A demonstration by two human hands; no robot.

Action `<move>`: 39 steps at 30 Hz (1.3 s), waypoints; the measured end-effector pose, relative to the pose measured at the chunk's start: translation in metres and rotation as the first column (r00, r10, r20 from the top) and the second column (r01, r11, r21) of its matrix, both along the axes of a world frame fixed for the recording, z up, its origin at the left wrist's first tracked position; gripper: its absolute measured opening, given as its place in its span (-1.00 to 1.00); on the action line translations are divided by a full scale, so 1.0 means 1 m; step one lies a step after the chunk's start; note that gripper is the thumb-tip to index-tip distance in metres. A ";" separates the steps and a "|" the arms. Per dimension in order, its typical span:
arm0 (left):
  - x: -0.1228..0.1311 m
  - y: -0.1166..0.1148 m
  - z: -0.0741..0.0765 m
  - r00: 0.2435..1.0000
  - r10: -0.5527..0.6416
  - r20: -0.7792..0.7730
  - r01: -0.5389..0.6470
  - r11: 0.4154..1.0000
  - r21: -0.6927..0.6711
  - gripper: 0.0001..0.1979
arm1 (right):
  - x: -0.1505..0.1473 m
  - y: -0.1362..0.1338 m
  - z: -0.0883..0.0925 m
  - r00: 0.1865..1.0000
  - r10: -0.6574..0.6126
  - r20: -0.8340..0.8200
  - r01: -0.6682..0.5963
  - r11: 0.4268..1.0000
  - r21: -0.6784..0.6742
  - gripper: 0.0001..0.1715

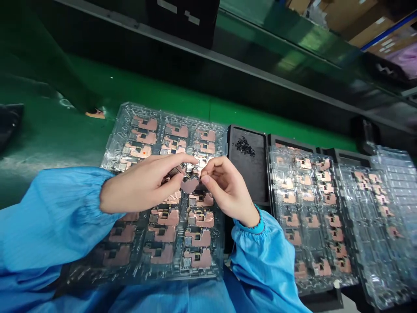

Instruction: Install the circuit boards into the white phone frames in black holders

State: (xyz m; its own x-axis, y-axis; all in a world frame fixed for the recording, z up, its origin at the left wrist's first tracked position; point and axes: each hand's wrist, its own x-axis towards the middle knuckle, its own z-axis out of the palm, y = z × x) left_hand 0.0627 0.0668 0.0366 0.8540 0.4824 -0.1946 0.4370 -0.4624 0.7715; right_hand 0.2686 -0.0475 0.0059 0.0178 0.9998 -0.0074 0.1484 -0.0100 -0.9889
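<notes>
Left hand (143,184) gripping a circuit board (190,186) between thumb and forefinger; right hand (230,188) with thumb and forefinger brought together in a pinch at the board's right edge, though whether they grip the board itself or a small part on it cannot be told. The board lies above the middle of a clear tray (219,261), well inside its edges. The chief hazard is probably a slip: the pinch takes in little of the board, so an uneven pull could twist it loose, drop it on the seated boards (198,238) beneath, or bend a fine part at its rim. Bare fingertips may also mark the contacts or carry static. The left wrist and sleeve (74,204) overhang the tray's left side, where a sagging cuff could catch boards and shift them in their pockets. Beyond the tray's right edge, a black tray (249,174) bears loose black pieces (244,146) towards its far edge; a knock from the right elbow could scatter them. Farther right, a second clear tray (312,239) is partly filled, and a jolt there might unseat its boards.
</notes>
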 end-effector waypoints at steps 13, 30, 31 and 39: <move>-0.002 -0.002 -0.011 0.999 -0.038 -0.008 0.037 0.997 -0.062 -0.58 | -0.005 -0.002 0.000 0.984 -0.021 0.176 0.035 0.997 -0.073 -0.87; -0.001 -0.009 -0.019 0.993 -0.004 0.115 0.003 1.000 0.010 -0.62 | -0.005 -0.001 -0.002 0.982 -0.047 0.184 0.055 0.998 -0.038 -0.89; -0.002 -0.008 -0.019 0.994 -0.012 0.113 0.011 1.000 0.014 -0.62 | -0.005 -0.001 -0.002 0.985 -0.044 0.169 0.052 0.998 -0.043 -0.89; -0.002 -0.007 -0.009 0.997 -0.055 0.062 0.056 0.998 -0.019 -0.61 | -0.013 -0.008 0.007 0.894 -0.040 0.446 0.015 0.998 0.060 -0.90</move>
